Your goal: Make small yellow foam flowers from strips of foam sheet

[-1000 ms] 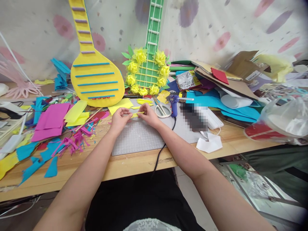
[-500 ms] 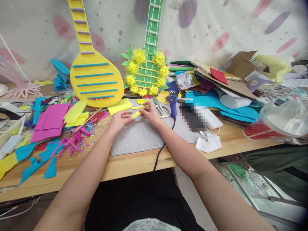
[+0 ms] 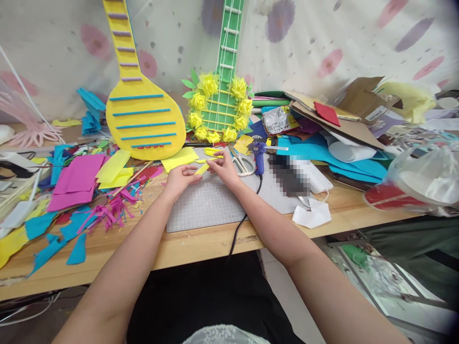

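Observation:
Between my two hands, above the grey cutting mat (image 3: 204,210), is a small yellow paper strip (image 3: 202,168). My left hand (image 3: 182,177) pinches its near left end, and my right hand (image 3: 223,168) grips the far right end. Just behind the hands lie a bundle of thin yellow strips (image 3: 212,151) and yellow paper sheets (image 3: 180,158). White-handled scissors (image 3: 244,166) rest right beside my right hand. A purple glue gun (image 3: 258,160) stands a little further right, its black cord running toward the table's front edge.
A yellow paper lute (image 3: 147,124) and a green one with yellow flowers (image 3: 218,112) lean at the back. Magenta sheets (image 3: 73,184) and blue scraps (image 3: 76,251) cover the left. At right are a white charger block (image 3: 317,174), stacked cardboard (image 3: 337,126) and a bagged cup (image 3: 398,188).
The yellow strip, held in both hands, has tilted slightly and shows a little more of its face. Otherwise the hands stay nearly where they were; the view has shifted a touch.

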Demonstrator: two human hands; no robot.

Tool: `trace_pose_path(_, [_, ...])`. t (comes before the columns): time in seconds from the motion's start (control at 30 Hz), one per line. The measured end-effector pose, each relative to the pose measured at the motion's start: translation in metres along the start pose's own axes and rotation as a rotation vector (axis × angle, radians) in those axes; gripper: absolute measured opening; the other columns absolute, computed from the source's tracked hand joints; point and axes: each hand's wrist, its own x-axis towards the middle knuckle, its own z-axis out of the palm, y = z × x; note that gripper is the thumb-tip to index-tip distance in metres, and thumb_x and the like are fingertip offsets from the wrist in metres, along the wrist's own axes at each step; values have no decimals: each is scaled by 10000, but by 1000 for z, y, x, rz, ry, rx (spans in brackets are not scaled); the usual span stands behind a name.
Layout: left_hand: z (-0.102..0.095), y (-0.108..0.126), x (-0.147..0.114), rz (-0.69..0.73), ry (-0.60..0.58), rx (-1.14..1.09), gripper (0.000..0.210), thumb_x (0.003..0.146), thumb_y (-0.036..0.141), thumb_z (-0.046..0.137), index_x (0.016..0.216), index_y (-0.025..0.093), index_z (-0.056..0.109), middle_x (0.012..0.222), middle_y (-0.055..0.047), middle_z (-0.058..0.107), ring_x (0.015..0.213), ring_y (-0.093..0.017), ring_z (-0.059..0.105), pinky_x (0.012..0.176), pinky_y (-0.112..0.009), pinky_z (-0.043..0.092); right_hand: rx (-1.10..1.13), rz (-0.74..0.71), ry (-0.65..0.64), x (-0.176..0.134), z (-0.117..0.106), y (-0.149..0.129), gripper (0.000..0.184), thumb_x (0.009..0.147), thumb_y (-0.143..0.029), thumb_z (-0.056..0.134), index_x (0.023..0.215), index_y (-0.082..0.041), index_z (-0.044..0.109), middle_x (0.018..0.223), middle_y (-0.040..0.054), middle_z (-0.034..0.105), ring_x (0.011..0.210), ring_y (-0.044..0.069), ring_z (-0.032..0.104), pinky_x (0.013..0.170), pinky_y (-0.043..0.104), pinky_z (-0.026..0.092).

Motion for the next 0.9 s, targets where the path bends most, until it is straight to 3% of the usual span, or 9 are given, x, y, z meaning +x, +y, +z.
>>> trace_pose_path(0.13, [2,-3,3,44,14,-58,431,477,144,809,849,113,593,619,-12,666,649,-146,657,761,-343,549,52,46,-49,-3,2,-5,516,602,-373,723,942,-229,362,645,-76,575,640,125,628,640,272,507])
trace_pose_path(0.37, [-1,-13,9,54,-43,5,532,457,208,830,940,124,626,714,-30,704,682,-146,662,770,-327,547,110,66,30,0,-1,-2,412,664,-292,680,909,-223,356,624,-58,596,601,126,628,621,259,498])
trace_pose_path(0.5, [-4,-3,11,-15,-147,19,582,457,205,839,997,131,636,787,-61,718,738,-164,673,757,-312,544,110,55,74,1,-3,-1,410,664,-280,687,890,-225,350,594,-72,585,564,117,616,596,249,496])
trace_pose_path(0.63, [-2,14,17,-100,-217,44,406,554,312,803,871,99,667,831,-107,712,759,-186,680,725,-309,544,105,25,74,1,-4,0,442,640,-319,709,887,-229,354,579,-99,562,545,101,605,582,243,497])
trace_pose_path(0.9, [18,12,31,-111,-156,79,352,516,106,803,793,107,586,645,-51,684,640,-165,664,670,-301,532,39,-41,98,4,-7,4,425,654,-340,684,890,-229,347,587,-98,552,564,111,604,604,267,494])
